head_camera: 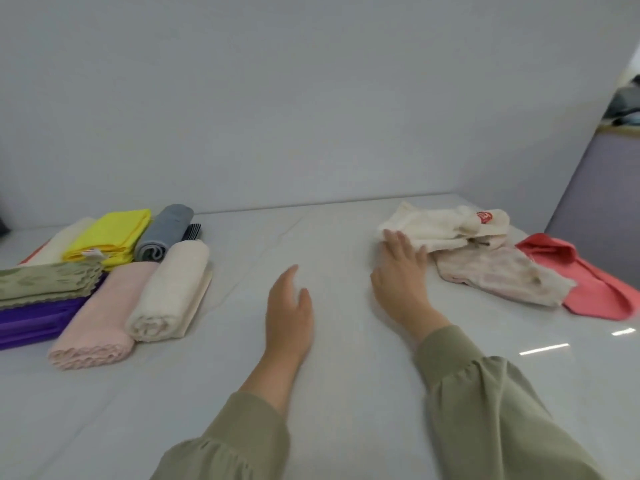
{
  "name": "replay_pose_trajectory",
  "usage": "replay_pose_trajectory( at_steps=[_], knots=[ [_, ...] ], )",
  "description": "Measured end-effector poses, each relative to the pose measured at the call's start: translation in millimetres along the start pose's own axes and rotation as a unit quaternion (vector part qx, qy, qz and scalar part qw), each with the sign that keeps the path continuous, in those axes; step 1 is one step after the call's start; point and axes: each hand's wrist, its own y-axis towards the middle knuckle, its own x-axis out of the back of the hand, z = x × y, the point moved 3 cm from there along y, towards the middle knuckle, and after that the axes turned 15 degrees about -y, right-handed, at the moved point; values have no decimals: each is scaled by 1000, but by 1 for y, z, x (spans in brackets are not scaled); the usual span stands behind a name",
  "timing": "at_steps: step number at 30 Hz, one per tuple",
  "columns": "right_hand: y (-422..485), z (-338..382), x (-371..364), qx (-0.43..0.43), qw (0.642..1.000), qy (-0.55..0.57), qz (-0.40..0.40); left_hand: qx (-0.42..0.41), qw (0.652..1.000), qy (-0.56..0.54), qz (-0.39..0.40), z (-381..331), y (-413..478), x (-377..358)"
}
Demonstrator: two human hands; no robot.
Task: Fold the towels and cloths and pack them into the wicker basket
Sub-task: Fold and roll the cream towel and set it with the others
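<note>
Cream towel (pixel 443 228) under right hand (pixel 401 271) fingertips, left hand (pixel 289 313) apart.

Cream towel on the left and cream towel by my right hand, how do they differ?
The left cream towel is rolled into a tidy tube; the right cream towel lies crumpled and unfolded. The left one sits beside a pink roll; the right one lies atop a beige cloth. The right hand touches the right one; no hand touches the left one. Both are cream and lie on the table.
</note>
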Motion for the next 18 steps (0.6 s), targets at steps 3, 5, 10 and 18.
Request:
replay_pose_trajectory(
  at_steps=[3, 5, 10, 18],
  knots=[
    [-34, 47, 30, 175, 960, 174, -130, 64, 976, -165, -123, -2, -4, 27],
    [-58, 74, 46, 233, 928, 249, -147, 68, 965, -221, -125, -3, -7, 35],
    [-74, 87, 46, 69, 930, 325, -157, 69, 982, -162, -74, -3, -10, 51],
    [-66, 73, 12, 38, 976, 164, 138, -53, 978, 197, 54, -15, -27, 50]
  ],
)
